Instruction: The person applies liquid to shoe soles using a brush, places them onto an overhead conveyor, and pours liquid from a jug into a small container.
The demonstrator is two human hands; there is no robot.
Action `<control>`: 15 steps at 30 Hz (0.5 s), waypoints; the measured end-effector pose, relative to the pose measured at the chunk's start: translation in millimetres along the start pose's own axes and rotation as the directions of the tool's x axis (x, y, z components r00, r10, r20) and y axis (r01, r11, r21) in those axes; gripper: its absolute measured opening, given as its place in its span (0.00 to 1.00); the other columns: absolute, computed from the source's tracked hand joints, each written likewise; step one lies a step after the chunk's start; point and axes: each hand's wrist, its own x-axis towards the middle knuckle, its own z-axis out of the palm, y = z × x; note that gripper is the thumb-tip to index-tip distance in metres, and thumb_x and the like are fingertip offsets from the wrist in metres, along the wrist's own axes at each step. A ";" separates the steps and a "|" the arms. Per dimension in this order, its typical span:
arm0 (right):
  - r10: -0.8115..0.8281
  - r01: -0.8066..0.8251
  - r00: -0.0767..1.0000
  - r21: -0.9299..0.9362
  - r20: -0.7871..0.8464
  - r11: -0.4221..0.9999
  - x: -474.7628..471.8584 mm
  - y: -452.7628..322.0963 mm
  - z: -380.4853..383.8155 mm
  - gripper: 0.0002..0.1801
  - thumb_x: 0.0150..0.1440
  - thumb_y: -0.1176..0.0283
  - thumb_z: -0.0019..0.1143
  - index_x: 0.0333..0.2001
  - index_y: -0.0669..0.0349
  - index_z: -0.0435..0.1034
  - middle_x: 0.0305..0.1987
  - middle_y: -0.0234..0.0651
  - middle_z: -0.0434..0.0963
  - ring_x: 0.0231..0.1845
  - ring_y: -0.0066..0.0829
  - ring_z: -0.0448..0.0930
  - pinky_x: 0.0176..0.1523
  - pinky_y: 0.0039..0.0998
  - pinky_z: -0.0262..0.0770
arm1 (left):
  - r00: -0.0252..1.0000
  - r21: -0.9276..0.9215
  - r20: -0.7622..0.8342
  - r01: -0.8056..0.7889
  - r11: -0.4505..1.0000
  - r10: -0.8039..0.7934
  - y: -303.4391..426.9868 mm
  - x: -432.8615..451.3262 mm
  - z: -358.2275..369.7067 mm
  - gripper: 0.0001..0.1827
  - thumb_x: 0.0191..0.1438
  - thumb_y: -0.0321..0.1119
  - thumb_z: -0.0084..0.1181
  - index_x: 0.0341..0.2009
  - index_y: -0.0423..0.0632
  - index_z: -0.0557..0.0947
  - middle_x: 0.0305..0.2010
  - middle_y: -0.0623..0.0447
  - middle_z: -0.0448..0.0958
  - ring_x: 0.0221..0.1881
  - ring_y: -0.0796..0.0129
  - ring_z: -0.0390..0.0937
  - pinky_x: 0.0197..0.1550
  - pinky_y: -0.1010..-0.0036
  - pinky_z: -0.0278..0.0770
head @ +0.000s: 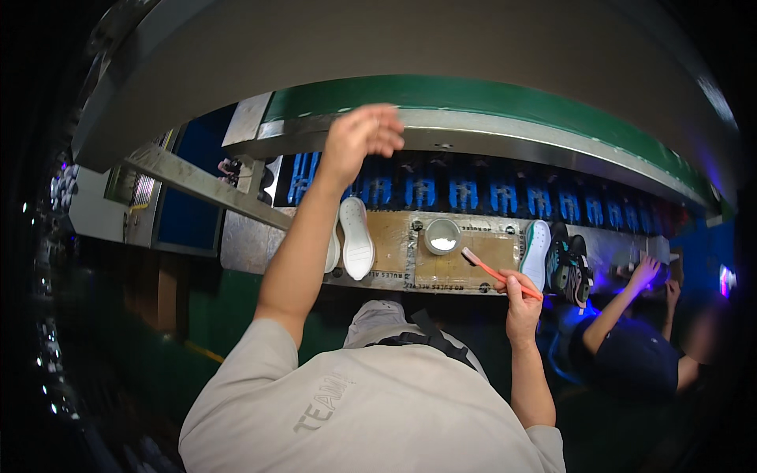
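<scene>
My left hand (368, 135) is raised at the metal edge of the green conveyor belt (473, 97), fingers bent and a little blurred; no object shows in it. In my right hand (519, 301) is a toothbrush-like brush with an orange handle (494, 273), its bristled head pointing left towards a round cup of white material (442, 236). The cup stands on the cardboard-covered worktable. Left of it lies a white shoe sole (358, 242), with another sole (333, 251) partly hidden by my left forearm. Close beyond my right hand is a white sole with a green edge (537, 248).
Dark sneakers (569, 266) stand right of the soles. A co-worker (633, 349) sits at the right, hands at the bench. Blue shoe-shaped holders (463, 192) line the space under the belt. A metal bar (207, 186) slants at the left.
</scene>
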 end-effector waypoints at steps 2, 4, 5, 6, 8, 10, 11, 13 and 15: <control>0.023 -0.022 1.000 -0.023 0.022 0.999 4.8 5.1 2.5 0.13 0.70 0.70 0.55 0.47 0.70 0.80 0.35 0.35 0.84 0.38 0.22 0.81 0.49 0.25 0.76 | 0.982 0.368 -0.184 0.109 0.923 -0.043 -23.7 -44.9 -22.6 0.19 0.69 0.34 0.47 0.55 0.36 0.82 0.46 0.43 0.85 0.40 0.63 0.86 0.40 0.73 0.82; 0.041 -0.035 0.998 -0.110 0.056 0.993 11.1 7.0 8.0 0.14 0.70 0.69 0.55 0.46 0.70 0.80 0.35 0.36 0.84 0.38 0.23 0.81 0.48 0.25 0.76 | 0.927 0.812 -0.374 0.324 0.486 0.007 -57.5 -83.9 -55.7 0.24 0.64 0.47 0.57 0.46 0.34 0.85 0.43 0.34 0.85 0.38 0.46 0.85 0.43 0.61 0.83; 0.045 -0.036 0.996 -0.114 0.073 0.993 15.4 7.3 11.5 0.14 0.70 0.69 0.55 0.46 0.70 0.80 0.35 0.36 0.84 0.38 0.23 0.81 0.48 0.25 0.76 | 0.882 0.888 -0.456 0.440 0.137 0.124 -87.4 -106.4 -75.1 0.30 0.58 0.54 0.64 0.42 0.33 0.86 0.45 0.29 0.83 0.45 0.39 0.82 0.50 0.55 0.81; 0.048 -0.027 0.992 -0.171 0.120 0.985 20.8 8.5 14.4 0.14 0.70 0.69 0.55 0.46 0.70 0.80 0.34 0.36 0.84 0.38 0.23 0.81 0.48 0.25 0.76 | 0.812 0.812 -0.584 0.584 -0.012 0.009 -100.5 -121.1 -85.1 0.34 0.54 0.58 0.67 0.40 0.31 0.85 0.45 0.28 0.81 0.51 0.40 0.80 0.56 0.54 0.79; 0.065 -0.008 0.977 -0.273 0.201 0.962 31.6 7.5 22.5 0.14 0.69 0.68 0.56 0.45 0.70 0.80 0.34 0.35 0.85 0.38 0.24 0.81 0.47 0.25 0.75 | 0.741 0.750 -0.660 0.660 -0.044 -0.122 -139.5 -142.8 -110.3 0.39 0.52 0.57 0.70 0.48 0.29 0.81 0.50 0.29 0.79 0.52 0.41 0.80 0.58 0.52 0.77; 0.065 0.017 0.968 -0.321 0.244 0.947 41.6 14.1 31.3 0.14 0.69 0.68 0.56 0.45 0.69 0.81 0.34 0.35 0.85 0.38 0.23 0.81 0.47 0.25 0.75 | 0.666 0.709 -0.670 0.705 -0.016 -0.329 -171.1 -155.6 -131.1 0.39 0.51 0.56 0.71 0.50 0.29 0.80 0.53 0.29 0.78 0.54 0.42 0.80 0.59 0.51 0.77; 0.064 0.044 0.957 -0.358 0.284 0.933 47.2 17.5 36.5 0.14 0.69 0.68 0.56 0.45 0.69 0.81 0.33 0.34 0.85 0.38 0.23 0.82 0.47 0.25 0.76 | 0.670 0.682 -0.724 0.730 -0.030 -0.163 -203.3 -170.2 -146.3 0.42 0.49 0.55 0.73 0.53 0.29 0.78 0.54 0.28 0.78 0.54 0.41 0.80 0.59 0.52 0.77; 0.088 0.049 0.948 -0.410 0.307 0.911 56.6 20.0 42.6 0.13 0.68 0.68 0.58 0.45 0.67 0.81 0.35 0.37 0.86 0.40 0.24 0.84 0.45 0.27 0.77 | 0.663 0.663 -0.748 0.748 -0.026 -0.011 -226.0 -183.1 -161.6 0.44 0.46 0.54 0.75 0.55 0.28 0.77 0.54 0.27 0.78 0.55 0.40 0.80 0.58 0.54 0.77; 0.035 0.149 0.940 -0.501 0.340 0.852 66.6 27.8 50.1 0.12 0.66 0.67 0.60 0.44 0.64 0.82 0.37 0.42 0.87 0.39 0.34 0.87 0.42 0.31 0.79 | 0.581 0.566 -0.810 0.810 0.151 -0.080 -227.4 -192.3 -177.3 0.47 0.43 0.50 0.77 0.59 0.29 0.73 0.54 0.29 0.80 0.56 0.39 0.80 0.60 0.55 0.77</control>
